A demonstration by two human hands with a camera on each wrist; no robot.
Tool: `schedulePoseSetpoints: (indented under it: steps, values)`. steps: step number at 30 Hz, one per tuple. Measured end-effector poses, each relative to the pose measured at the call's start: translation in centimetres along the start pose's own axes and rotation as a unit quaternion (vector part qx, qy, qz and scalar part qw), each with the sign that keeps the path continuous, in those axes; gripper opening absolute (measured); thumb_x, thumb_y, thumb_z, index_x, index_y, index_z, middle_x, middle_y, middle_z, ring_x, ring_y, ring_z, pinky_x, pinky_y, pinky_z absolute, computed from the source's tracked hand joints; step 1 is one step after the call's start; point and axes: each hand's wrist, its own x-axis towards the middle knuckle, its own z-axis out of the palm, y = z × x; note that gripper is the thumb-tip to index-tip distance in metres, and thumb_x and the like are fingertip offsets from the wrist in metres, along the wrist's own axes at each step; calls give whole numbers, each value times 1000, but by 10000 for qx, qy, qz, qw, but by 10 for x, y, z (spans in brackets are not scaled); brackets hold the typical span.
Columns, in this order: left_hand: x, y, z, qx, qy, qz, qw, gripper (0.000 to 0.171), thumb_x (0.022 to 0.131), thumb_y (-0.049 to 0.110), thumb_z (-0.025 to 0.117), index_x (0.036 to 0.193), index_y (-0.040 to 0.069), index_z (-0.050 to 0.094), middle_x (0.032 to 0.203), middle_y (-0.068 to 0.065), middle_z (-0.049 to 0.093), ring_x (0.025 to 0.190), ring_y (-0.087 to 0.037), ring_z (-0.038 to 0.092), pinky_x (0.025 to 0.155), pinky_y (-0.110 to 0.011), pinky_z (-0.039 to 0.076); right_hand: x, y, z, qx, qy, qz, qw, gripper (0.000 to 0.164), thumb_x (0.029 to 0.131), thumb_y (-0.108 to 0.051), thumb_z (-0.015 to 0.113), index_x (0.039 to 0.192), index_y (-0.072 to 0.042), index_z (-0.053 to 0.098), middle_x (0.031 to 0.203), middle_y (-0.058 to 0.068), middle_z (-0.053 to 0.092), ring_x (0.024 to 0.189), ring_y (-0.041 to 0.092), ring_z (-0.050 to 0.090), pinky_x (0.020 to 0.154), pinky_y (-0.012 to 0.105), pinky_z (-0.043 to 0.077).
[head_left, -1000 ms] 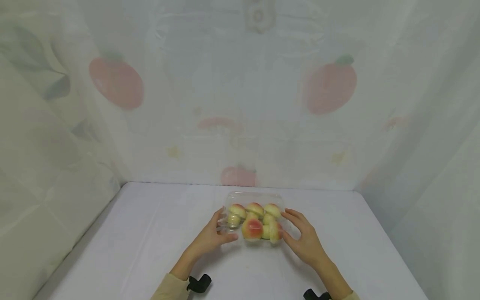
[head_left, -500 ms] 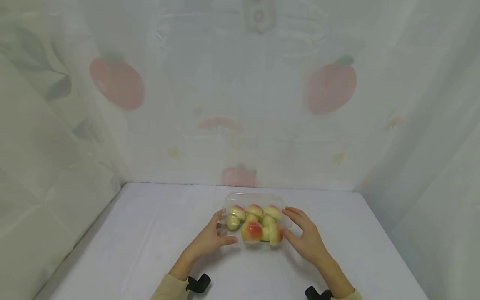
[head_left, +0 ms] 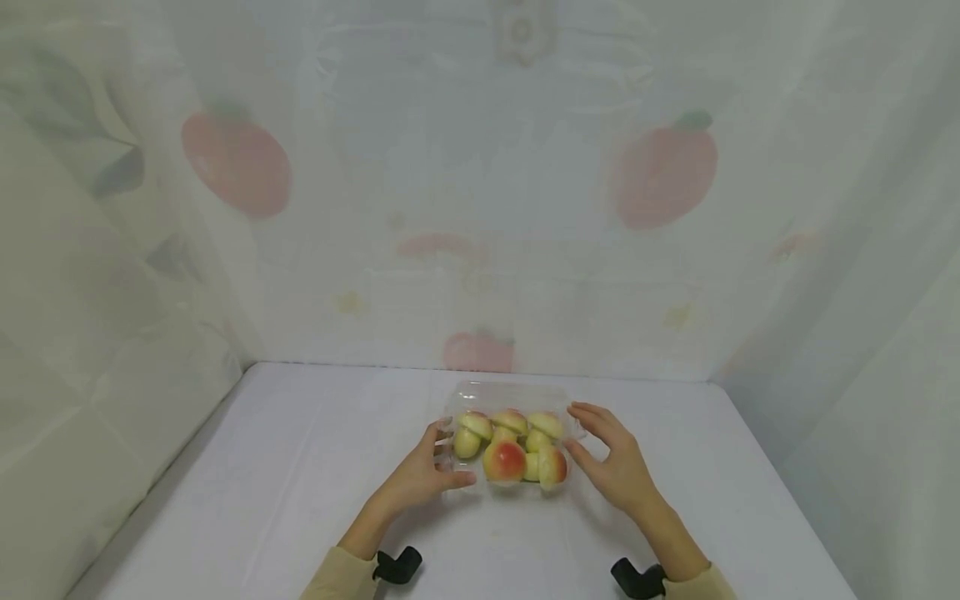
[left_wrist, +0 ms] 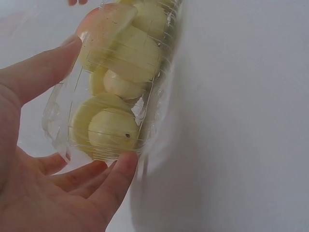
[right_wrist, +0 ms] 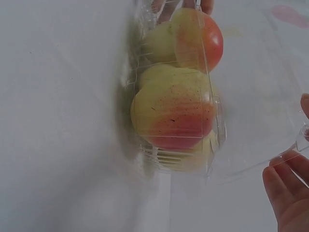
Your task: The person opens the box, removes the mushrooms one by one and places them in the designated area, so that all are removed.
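Observation:
A clear plastic clamshell container (head_left: 474, 476) on the white table holds several mushroom-shaped pieces (head_left: 506, 461), pale yellow with red-blushed caps. My left hand (head_left: 420, 477) grips its left end, thumb on the near side and fingers round the end, as the left wrist view shows closely on the ribbed wall (left_wrist: 57, 113). At the right end, my right hand (head_left: 618, 471) holds the edge of the transparent lid (right_wrist: 256, 121) between thumb and fingers. In the right wrist view the lid stands out from the filled base. Its outline is hard to make out in the head view.
The white table (head_left: 315, 467) extends to both sides of the container. A pale curtain (head_left: 480, 167) with faded fruit prints hangs behind it. Black wrist mounts (head_left: 399, 566) sit by both cuffs.
My right hand has risen a little along the container's right end, its fingertips now farther from the front mushroom piece. The left hand stays almost still.

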Motion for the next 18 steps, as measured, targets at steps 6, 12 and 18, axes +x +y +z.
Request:
schedulePoseSetpoints:
  steps: [6, 12, 18]
  values:
    - [0, 0, 1, 72, 47, -49, 10000, 104, 81, 35, 88, 157, 5, 24, 157, -21, 38, 138, -43, 44, 105, -57, 45, 2, 3, 0, 117, 79, 248, 9996, 49, 82, 5, 81, 128, -5, 67, 127, 9, 65, 112, 32, 66, 98, 13, 44]
    - [2, -2, 0, 148, 50, 101, 9998, 106, 81, 34, 88, 158, 6, 22, 156, -21, 38, 138, -42, 45, 104, -55, 47, 11, -8, -2, 320, 203, 263, 9989, 46, 78, 16, 78, 121, 7, 66, 120, 22, 65, 106, 43, 65, 97, 21, 50]
    - [3, -2, 0, 153, -44, 213, 9996, 105, 81, 32, 88, 159, 7, 22, 156, -22, 37, 137, -44, 45, 103, -55, 48, 22, -27, -8, 573, 220, 401, 9973, 40, 80, 17, 75, 118, 12, 65, 117, 25, 65, 107, 36, 66, 94, 37, 53]
